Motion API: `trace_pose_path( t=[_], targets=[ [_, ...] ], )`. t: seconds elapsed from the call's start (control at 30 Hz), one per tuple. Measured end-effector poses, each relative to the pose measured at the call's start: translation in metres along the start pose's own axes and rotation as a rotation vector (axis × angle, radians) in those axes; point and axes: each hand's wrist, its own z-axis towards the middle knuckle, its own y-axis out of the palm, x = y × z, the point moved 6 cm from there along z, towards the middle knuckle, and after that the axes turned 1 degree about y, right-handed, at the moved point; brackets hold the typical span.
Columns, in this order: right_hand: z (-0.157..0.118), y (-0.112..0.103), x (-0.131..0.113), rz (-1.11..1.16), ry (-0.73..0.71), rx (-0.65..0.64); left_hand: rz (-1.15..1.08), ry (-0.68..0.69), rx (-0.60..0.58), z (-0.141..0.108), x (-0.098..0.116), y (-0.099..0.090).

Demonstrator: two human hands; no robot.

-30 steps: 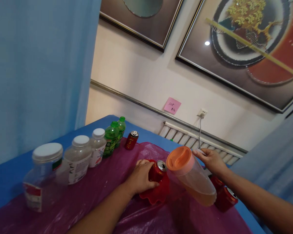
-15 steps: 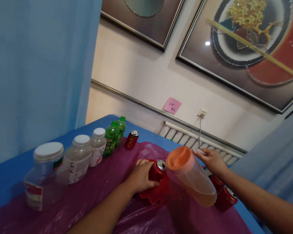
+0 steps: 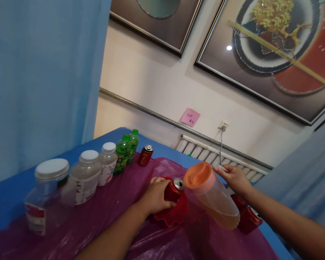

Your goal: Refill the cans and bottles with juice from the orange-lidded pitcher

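Observation:
My left hand point(image 3: 158, 196) is wrapped round a red drink can point(image 3: 173, 191), its opened top facing up. The can is over a red scalloped dish point(image 3: 176, 211) on the purple plastic sheet point(image 3: 97, 224). My right hand point(image 3: 234, 177) grips the handle of a clear pitcher point(image 3: 219, 202) with an orange lid point(image 3: 199, 177). Tilted towards the can, the pitcher has its lid close beside the can's top. Brownish liquid lies in the pitcher's lower part. Whether any liquid flows out cannot be made out.
Along the left stand a large clear jar point(image 3: 47, 195), two white-capped bottles point(image 3: 85, 178), green bottles point(image 3: 121, 155) and another red can point(image 3: 145, 156). More red cans point(image 3: 249, 218) are behind the pitcher at right. A radiator point(image 3: 206, 151) runs along the wall; blue curtains point(image 3: 43, 72) hang at both sides.
The view has shifted very slightly. Both hands keep their holds, and the can and tilted pitcher stay in nearly the same position.

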Motion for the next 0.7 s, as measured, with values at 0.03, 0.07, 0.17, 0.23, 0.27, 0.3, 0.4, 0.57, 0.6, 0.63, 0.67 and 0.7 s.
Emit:
trace_pose_path(
  t=[0.03,0.07,0.17,0.23,0.27,0.3,0.4,0.57,0.6,0.63,0.67,0.7],
  targets=[
    [0.0,0.0,0.0,-0.003,-0.003,0.002,-0.001,0.001,-0.004,0.0,0.0,0.0],
    [0.0,0.0,-0.001,-0.007,-0.005,0.002,-0.001,0.002,-0.005,0.0,0.0,0.0],
    [0.001,0.001,0.001,-0.008,0.002,-0.009,0.004,0.004,-0.004,0.0,0.0,0.001],
    [0.001,0.0,0.003,-0.012,0.007,-0.005,0.007,0.0,-0.006,0.0,-0.001,0.001],
    [0.002,0.0,0.004,-0.015,0.009,-0.002,0.007,-0.003,-0.009,0.0,-0.001,0.001],
    [0.002,0.0,0.005,-0.017,0.013,0.0,0.008,-0.005,-0.011,0.0,-0.001,0.001],
    [0.003,0.001,0.009,0.0,0.035,-0.028,0.012,-0.016,-0.022,0.0,-0.001,0.0],
    [0.001,0.002,0.01,0.018,0.062,-0.046,0.028,-0.034,-0.035,0.0,0.0,-0.002],
    [0.001,0.002,0.009,0.019,0.056,-0.045,0.03,-0.032,-0.034,0.0,0.0,-0.003],
    [0.001,0.002,0.008,0.019,0.048,-0.045,0.03,-0.031,-0.034,0.0,0.001,-0.003],
    [0.001,0.002,0.007,0.018,0.043,-0.047,0.031,-0.03,-0.034,0.0,0.001,-0.003],
    [0.001,0.002,0.006,0.016,0.039,-0.05,0.031,-0.03,-0.035,0.0,0.001,-0.003]
  ],
)
